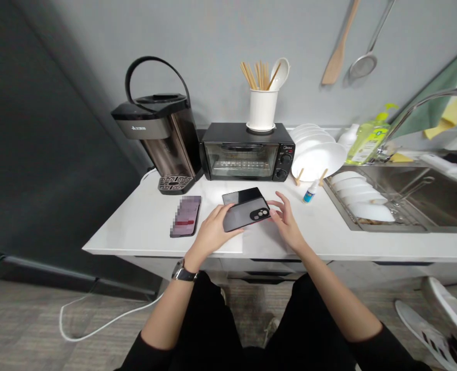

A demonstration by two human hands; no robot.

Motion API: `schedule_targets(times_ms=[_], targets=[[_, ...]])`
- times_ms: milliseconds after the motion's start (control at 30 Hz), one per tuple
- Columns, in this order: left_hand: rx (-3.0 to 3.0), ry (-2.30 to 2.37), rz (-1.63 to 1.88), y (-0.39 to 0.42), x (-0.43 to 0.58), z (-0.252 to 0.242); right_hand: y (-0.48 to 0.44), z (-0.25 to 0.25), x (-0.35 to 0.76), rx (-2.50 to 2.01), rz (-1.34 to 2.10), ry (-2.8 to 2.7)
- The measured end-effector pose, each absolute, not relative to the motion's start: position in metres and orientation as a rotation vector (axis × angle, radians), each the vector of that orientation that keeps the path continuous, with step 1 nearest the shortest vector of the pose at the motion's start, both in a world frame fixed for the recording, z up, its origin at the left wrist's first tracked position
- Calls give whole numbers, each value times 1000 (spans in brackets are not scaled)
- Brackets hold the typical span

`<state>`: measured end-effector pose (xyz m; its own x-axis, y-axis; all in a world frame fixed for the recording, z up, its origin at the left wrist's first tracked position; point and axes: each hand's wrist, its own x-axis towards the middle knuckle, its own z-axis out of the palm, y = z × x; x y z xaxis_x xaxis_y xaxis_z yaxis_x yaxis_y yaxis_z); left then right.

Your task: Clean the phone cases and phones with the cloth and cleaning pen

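A phone (241,214) lies tilted over the white counter, its back facing up and its camera lenses at the right end. That back is glossy black along the far part and greyer in the near part. My left hand (212,229) grips the left end, thumb along the near edge and fingers over the far side. At the right end, beside the lenses, my right hand (284,219) holds the corner with its thumb and some fingers, while one finger stands raised. A second phone (185,216) rests to the left, its screen lit and partly pixelated.
Behind the phone stands a black toaster oven (247,154) with a white utensil holder (263,109) on top. A water dispenser (166,139) is at back left. Rightward are a small bottle (310,192), racked plates (319,157) and the sink (437,193).
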<state>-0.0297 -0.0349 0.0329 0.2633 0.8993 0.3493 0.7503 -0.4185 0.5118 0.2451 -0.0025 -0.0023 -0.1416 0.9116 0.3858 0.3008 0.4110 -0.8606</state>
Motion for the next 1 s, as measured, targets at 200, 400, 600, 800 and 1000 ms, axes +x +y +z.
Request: schedule_targets(times_ms=[200, 400, 600, 800, 1000], targets=[[2252, 1662, 861, -50, -58, 17, -16, -4, 284, -1174, 615, -1907], [2317, 1632, 768, -49, -41, 13, -34, 30, 315, -1249, 499, -1781], [2457, 1325, 640, -21, 7, 11, -27, 43, 275, -1219, 217, -2204], [2374, 1199, 651, -16, 7, 7, -27, 15, 271, -1203, 226, -2366], [2284, 1190, 683, -11, 7, 6, -36, 13, 248, -1070, 226, -2479]])
